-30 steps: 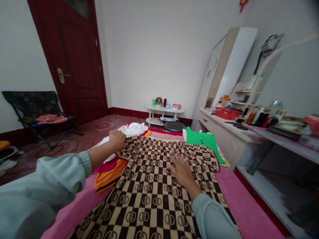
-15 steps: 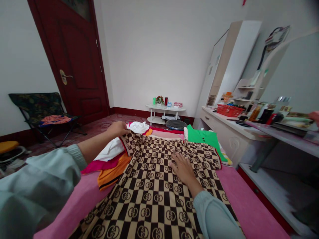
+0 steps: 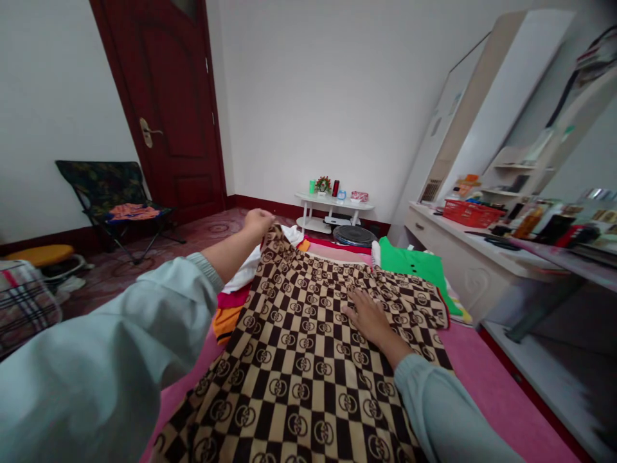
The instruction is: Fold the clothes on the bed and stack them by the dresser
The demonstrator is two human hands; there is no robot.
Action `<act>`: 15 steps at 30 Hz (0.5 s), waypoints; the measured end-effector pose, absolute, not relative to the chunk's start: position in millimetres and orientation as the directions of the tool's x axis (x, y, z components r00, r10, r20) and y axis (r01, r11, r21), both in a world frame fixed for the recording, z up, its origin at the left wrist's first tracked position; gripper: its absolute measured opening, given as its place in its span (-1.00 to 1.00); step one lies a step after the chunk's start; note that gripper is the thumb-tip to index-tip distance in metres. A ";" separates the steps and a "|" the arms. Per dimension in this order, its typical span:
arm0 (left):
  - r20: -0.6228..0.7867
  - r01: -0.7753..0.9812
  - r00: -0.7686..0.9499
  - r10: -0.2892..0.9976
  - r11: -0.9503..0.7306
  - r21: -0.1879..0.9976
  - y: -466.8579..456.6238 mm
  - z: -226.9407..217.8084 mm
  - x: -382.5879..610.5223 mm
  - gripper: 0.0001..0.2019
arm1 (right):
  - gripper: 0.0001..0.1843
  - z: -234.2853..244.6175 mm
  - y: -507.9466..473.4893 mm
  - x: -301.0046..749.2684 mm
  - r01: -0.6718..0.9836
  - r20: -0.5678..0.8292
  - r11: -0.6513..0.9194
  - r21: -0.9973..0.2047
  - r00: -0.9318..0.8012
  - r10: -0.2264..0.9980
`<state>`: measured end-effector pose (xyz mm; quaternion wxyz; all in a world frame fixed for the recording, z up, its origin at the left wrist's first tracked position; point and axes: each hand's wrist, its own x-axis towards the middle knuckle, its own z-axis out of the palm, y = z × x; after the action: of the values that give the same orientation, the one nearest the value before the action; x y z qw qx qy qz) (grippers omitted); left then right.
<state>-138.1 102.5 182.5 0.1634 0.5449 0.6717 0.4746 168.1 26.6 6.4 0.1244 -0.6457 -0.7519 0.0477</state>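
A brown and tan checkered garment point(image 3: 308, 360) with ring logos lies spread across the pink bed point(image 3: 486, 392). My left hand point(image 3: 258, 222) is closed on its far left corner and holds that corner lifted off the bed. My right hand point(image 3: 369, 315) lies flat and open on the middle of the garment, fingers stretched forward. Under the garment's left edge are an orange cloth point(image 3: 225, 319), a magenta cloth and a white cloth point(image 3: 241, 276). A green garment point(image 3: 414, 267) lies at the far right of the bed.
A white dresser point(image 3: 457, 257) with a red basket point(image 3: 471, 213) and bottles runs along the right. A dark red door point(image 3: 168, 103) and a folding chair point(image 3: 113, 199) stand at the left. A small white table point(image 3: 332, 212) is by the far wall. A plaid cloth point(image 3: 24, 308) sits low left.
My left hand has pulled the garment's far left corner up and away from the bed. The right hand has stayed flat on the cloth. The view has swung slightly left.
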 end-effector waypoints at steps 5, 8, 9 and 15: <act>0.266 0.227 0.277 0.923 -0.332 0.916 49.6 164.8 -82.7 -0.50 | -0.46 -5.7 37.8 185.3 0.829 0.215 0.226 -0.511 -0.131 0.968; 0.140 0.412 0.425 0.894 -0.329 0.850 3.4 125.1 -104.5 -0.32 | -0.50 -9.1 37.7 194.6 0.635 0.302 0.223 -0.740 0.017 0.953; 0.087 0.550 0.394 0.915 -0.310 0.776 -11.7 112.0 -118.8 -0.28 | -0.52 -7.2 36.6 195.3 0.588 0.305 0.204 -0.782 0.075 0.950; -0.209 0.877 0.267 0.941 -0.147 0.457 -91.5 79.4 -195.3 -0.44 | -0.44 23.1 33.5 177.3 0.777 0.250 -0.021 -0.630 0.228 0.941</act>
<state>-195.3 -91.5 79.4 0.2524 0.7548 0.6022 0.0628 177.3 33.5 23.1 0.3433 -0.7045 -0.6095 0.1197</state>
